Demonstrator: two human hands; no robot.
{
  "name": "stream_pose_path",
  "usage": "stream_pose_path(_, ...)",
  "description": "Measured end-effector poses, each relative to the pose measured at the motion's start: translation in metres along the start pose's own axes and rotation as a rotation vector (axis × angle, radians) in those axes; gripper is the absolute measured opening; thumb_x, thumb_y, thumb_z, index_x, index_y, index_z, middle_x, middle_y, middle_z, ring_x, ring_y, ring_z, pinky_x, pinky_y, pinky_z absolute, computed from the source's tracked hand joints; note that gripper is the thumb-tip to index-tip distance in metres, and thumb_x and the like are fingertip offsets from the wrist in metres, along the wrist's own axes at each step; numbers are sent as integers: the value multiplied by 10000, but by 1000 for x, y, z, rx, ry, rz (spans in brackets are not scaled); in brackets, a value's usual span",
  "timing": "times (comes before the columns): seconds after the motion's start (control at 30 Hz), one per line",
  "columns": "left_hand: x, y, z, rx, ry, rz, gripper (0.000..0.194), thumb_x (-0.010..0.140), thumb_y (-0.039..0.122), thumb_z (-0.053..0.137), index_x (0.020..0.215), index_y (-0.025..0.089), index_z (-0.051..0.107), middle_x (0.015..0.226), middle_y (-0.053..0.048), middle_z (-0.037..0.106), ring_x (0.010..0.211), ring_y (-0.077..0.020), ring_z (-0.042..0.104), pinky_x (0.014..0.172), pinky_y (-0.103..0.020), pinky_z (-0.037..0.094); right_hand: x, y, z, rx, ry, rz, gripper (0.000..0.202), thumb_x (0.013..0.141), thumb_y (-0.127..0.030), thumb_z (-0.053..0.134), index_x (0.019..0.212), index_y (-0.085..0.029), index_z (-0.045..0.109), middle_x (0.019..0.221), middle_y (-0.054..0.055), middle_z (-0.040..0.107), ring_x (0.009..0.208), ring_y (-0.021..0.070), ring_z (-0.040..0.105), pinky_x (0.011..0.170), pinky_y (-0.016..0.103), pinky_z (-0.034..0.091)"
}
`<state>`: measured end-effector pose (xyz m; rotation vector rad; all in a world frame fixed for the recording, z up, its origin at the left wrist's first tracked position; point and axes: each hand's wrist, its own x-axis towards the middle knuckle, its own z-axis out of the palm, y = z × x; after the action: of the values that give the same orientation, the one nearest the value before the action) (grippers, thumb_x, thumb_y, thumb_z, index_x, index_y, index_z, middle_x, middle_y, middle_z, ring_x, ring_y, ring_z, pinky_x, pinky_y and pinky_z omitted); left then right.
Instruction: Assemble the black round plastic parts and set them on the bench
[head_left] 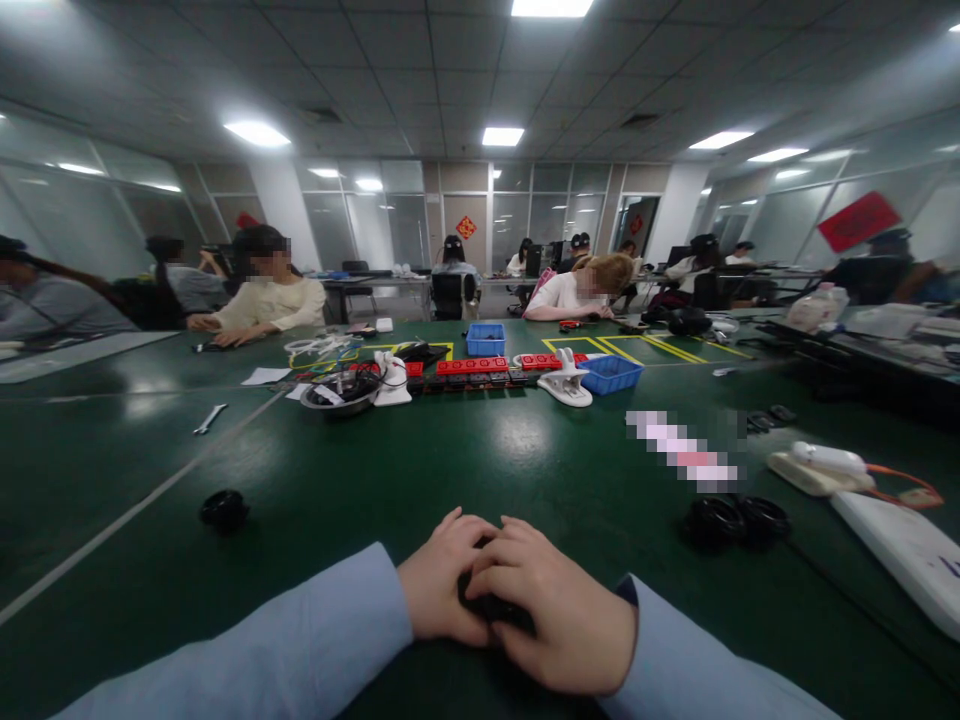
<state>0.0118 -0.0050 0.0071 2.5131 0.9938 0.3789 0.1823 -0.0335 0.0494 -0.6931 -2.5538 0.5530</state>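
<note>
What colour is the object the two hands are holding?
The object looks black where it shows, best seen in the head view.

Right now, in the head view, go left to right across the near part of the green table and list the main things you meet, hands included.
Single black round part → left hand → right hand → pair of black round parts → flat white object.

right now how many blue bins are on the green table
2. One blue bin stands behind the red strips; the other blue bin stands nearer and to the right, beside a white clip. Any behind the clutter would be hidden.
</note>
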Motion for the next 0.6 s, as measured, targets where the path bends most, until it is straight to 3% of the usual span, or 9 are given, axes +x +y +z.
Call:
stream_pose_path(0.13, 0, -4, 1, 11, 2, 33, 505, 485, 376, 733, 960, 283, 588, 1080, -4, 502, 1041, -247, 440, 1018, -506, 90, 3, 4, 5, 133, -3, -142, 283, 581, -56, 445, 758, -175, 630, 827, 28, 620, 865, 147, 538, 867, 293, 371)
stream_pose_path(0.27, 0, -4, 2, 25, -11, 51, 536, 489, 399, 732, 996, 303, 585, 1079, -8, 503, 1033, -256, 444, 1007, -524, 97, 5, 5, 8, 179, -11, -193, 260, 581, -55, 408, 668, -161, 628, 780, 30, 635, 797, 123, 569, 858, 269, 383)
stream_pose_path(0.43, 0, -6, 4, 32, 16, 61, 518, 467, 400, 731, 954, 273, 605, 1034, -19, 496, 1006, -249, 458, 1012, -510, 111, 5, 3, 6, 107, -24, -201, 256, 573, -70, 392, 617, -201, 607, 715, -20, 638, 809, 112, 573, 1007, 333, 210)
stream_pose_path(0.6, 0, -9, 6, 40, 7, 42, 516, 458, 402, 718, 937, 250, 600, 1039, -13, 503, 1009, -247, 457, 1023, -487, 114, 2, 2, 8, 37, -84, -162, 234, 600, -85, 394, 600, -218, 587, 728, -31, 632, 831, 113, 566, 1036, 352, 114)
